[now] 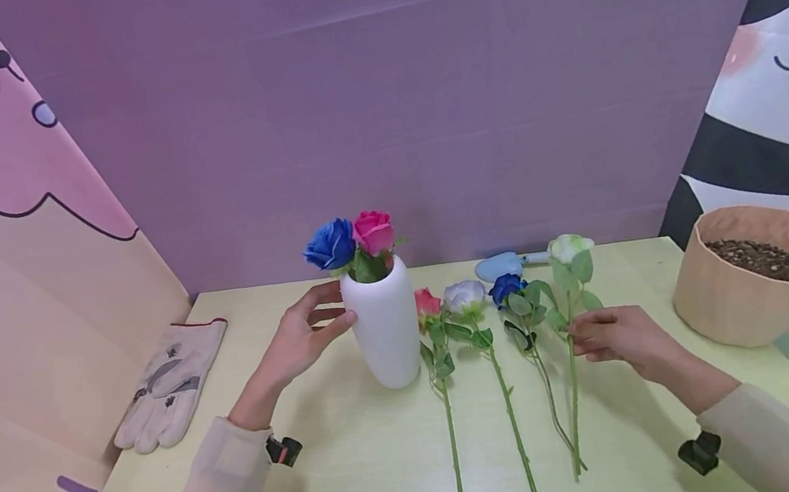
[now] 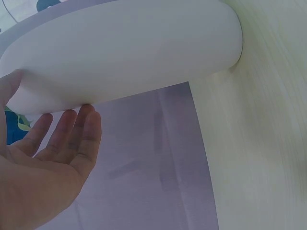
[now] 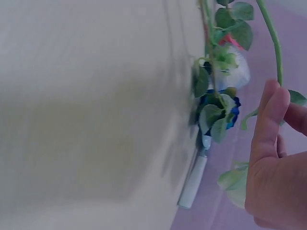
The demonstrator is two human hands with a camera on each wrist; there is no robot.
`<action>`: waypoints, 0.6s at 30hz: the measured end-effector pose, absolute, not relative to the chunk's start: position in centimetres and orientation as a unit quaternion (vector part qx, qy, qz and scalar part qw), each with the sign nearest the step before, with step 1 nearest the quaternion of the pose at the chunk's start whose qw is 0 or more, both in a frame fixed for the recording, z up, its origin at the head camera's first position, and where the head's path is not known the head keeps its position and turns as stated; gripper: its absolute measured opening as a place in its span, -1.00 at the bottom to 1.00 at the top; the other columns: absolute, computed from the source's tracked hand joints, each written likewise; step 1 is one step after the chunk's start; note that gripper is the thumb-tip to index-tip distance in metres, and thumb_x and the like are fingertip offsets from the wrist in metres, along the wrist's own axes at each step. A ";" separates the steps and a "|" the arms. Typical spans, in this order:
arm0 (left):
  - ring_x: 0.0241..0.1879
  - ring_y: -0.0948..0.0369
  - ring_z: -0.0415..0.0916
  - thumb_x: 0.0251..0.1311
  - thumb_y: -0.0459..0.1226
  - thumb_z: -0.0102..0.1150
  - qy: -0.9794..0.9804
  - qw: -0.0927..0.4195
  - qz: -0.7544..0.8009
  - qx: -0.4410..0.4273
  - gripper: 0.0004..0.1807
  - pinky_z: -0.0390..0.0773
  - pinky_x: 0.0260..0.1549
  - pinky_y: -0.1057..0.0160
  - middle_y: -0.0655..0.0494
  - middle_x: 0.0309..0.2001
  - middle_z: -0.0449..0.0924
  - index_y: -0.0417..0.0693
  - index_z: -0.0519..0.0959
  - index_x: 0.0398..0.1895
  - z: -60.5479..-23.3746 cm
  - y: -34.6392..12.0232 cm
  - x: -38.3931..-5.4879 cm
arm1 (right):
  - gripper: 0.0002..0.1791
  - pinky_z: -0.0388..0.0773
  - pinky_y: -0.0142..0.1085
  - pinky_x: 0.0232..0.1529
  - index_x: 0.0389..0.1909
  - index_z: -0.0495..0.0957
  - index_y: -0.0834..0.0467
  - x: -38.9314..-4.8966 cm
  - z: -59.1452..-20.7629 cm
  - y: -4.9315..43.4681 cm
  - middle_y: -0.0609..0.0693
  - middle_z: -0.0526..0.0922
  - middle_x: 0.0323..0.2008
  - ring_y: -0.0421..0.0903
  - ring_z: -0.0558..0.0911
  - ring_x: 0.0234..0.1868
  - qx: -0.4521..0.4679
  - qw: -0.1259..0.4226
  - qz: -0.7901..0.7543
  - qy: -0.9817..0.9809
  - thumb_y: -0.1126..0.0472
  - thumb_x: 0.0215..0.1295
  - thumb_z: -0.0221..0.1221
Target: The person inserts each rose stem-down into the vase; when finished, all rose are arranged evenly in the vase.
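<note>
In the head view my left hand (image 1: 306,331) holds the upper left side of a white vase (image 1: 385,331), its thumb across the front. The vase stands upright with a blue rose (image 1: 330,245) and a pink rose (image 1: 373,232) in it. My right hand (image 1: 620,339) pinches the green stem of a white rose (image 1: 571,248) just below its leaves; the right wrist view shows this stem (image 3: 276,43) between thumb and fingers. Left of it lie a dark blue rose (image 1: 506,287), a pale lilac-white rose (image 1: 466,298) and a coral rose (image 1: 428,303), stems toward me.
A light blue trowel (image 1: 499,266) lies behind the flowers. At the right stands a tan pot (image 1: 735,299) with dark soil (image 1: 768,261). Gray-white work gloves (image 1: 172,386) lie at the table's left edge. A purple backdrop (image 1: 406,110) rises behind the table.
</note>
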State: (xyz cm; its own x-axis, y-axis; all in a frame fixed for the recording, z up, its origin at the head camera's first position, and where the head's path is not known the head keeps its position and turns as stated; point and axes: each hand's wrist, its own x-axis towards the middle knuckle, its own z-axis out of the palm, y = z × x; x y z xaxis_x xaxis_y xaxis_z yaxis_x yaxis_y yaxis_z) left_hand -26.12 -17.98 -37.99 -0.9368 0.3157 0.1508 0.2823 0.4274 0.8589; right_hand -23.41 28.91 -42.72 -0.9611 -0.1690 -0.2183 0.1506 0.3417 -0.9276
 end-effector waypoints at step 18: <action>0.28 -0.08 0.51 0.28 0.08 0.25 0.845 0.020 0.506 0.171 -0.28 0.60 0.16 -0.08 -0.01 0.34 0.42 0.14 0.28 0.45 -37.9 -18.0 -26.1 | -0.71 0.71 -0.43 -0.18 0.05 0.45 0.26 -24.1 -39.6 28.2 -0.24 0.69 -0.30 -0.30 0.73 -0.27 0.005 0.081 -0.681 0.728 0.17 0.46 0.15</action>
